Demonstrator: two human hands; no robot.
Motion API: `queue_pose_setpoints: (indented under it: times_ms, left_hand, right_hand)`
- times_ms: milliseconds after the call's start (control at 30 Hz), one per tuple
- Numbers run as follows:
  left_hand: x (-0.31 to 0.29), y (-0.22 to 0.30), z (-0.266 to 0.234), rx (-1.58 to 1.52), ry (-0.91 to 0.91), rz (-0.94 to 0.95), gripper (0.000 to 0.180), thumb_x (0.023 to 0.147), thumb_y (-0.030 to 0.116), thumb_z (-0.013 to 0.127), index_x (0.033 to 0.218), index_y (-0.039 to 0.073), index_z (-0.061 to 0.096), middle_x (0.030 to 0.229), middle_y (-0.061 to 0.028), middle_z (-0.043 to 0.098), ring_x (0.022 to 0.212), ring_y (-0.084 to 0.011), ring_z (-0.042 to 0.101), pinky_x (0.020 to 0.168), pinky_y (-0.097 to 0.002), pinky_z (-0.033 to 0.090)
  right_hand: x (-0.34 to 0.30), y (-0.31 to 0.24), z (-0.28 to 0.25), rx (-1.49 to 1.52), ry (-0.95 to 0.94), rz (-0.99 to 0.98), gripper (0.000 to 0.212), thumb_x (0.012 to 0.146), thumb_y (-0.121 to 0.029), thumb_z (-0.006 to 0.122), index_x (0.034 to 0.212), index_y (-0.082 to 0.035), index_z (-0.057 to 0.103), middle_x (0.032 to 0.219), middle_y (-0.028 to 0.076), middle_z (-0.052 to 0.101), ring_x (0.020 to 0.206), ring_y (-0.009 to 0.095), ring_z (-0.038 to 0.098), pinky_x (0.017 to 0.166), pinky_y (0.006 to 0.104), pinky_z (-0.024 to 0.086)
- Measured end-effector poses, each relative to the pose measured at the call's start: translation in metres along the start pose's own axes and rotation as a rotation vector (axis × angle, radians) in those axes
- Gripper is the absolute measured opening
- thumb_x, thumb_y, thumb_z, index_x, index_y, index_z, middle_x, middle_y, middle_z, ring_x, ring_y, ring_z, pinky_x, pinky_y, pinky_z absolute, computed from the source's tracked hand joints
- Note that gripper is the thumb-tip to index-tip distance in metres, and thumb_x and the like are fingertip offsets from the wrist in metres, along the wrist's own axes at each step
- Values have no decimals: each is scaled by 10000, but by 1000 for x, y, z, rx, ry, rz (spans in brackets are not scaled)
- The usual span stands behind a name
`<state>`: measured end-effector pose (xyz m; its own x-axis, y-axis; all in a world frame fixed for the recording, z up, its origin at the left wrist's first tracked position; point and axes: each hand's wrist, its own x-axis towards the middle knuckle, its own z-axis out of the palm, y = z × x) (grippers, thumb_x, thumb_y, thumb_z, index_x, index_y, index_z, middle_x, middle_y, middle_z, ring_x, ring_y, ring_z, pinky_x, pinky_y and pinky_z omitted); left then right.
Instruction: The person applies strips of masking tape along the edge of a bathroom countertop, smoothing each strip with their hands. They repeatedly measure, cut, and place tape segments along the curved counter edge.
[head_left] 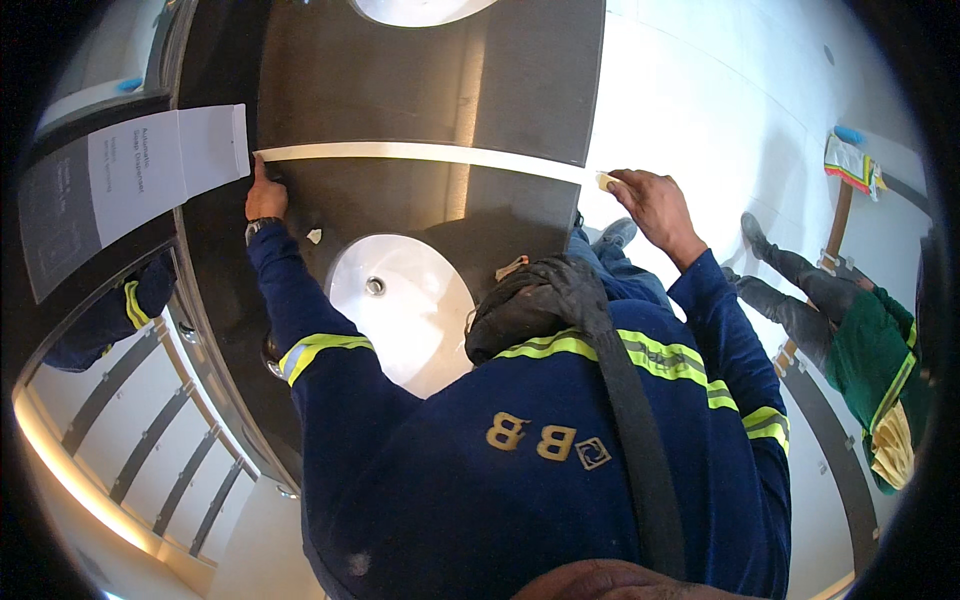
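A long pale strip of masking tape (430, 152) runs across the dark countertop (370, 90), from the wall side to the front edge. My left hand (266, 194) presses its extended index finger on the strip's left end, holding nothing, the other fingers partly curled. Just past the counter's front edge, my right hand (655, 208) pinches the tape's other end between thumb and fingers. Below the strip, a white oval basin (400, 290) is set into the counter, partly behind my body. A small pale scrap (315, 236) lies beside it, near my left wrist.
Another white basin (425, 8) shows at the top. A paper-like sheet (150, 165) and a mirror (170, 400) are on the left. On the right stands a co-worker in a green top (870, 350), by a brown post (838, 220) with a colourful packet (850, 163) at its top.
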<state>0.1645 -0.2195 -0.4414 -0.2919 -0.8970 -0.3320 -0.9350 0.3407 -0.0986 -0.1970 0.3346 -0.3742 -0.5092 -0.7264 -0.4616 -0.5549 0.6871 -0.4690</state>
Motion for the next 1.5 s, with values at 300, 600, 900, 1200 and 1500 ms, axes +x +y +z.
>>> queue_pose_setpoints:
  times_ms: [300, 600, 900, 1200, 1500]
  left_hand:
    - [1, 15, -7, 12, 24, -9, 903, 846, 160, 550, 1681, 318, 243, 1225, -288, 714, 1095, -443, 714, 943, -533, 545]
    - [-2, 17, -5, 13, 41, 5, 857, 861, 194, 569, 1669, 277, 295, 1191, -281, 720, 1054, -448, 713, 930, -543, 550]
    - [-17, 32, 39, 80, 545, 405, 597, 898, 55, 602, 1492, 44, 544, 1480, -198, 569, 1327, -408, 531, 1151, -477, 421]
    - [-5, 19, 46, -16, 506, 326, 722, 1078, 518, 460, 1550, -28, 443, 1623, -222, 427, 1453, -443, 419, 1206, -511, 360]
    - [-94, 100, 73, -212, 507, 434, 718, 1092, 411, 466, 1600, -70, 309, 1669, -298, 291, 1540, -492, 266, 1266, -565, 213]
  right_hand:
    - [10, 9, 4, -15, 14, -12, 438, 1083, -407, 526, 1248, -62, 741, 1108, 145, 774, 1006, 314, 726, 980, 465, 501]
    - [10, 7, 4, -23, 27, -26, 430, 1077, -397, 541, 1230, -49, 743, 1102, 155, 773, 967, 314, 732, 922, 445, 536]
    - [6, 3, 2, 9, 58, -52, 414, 1067, -375, 557, 1222, -40, 742, 1076, 164, 776, 951, 328, 736, 911, 444, 552]
    - [7, 7, 9, 3, 69, -37, 407, 1068, -382, 552, 1226, -60, 743, 1092, 159, 776, 974, 341, 731, 921, 450, 542]
    - [11, 8, 6, 13, 54, -34, 428, 1068, -420, 540, 1211, -74, 747, 1045, 152, 771, 965, 333, 727, 911, 465, 534]
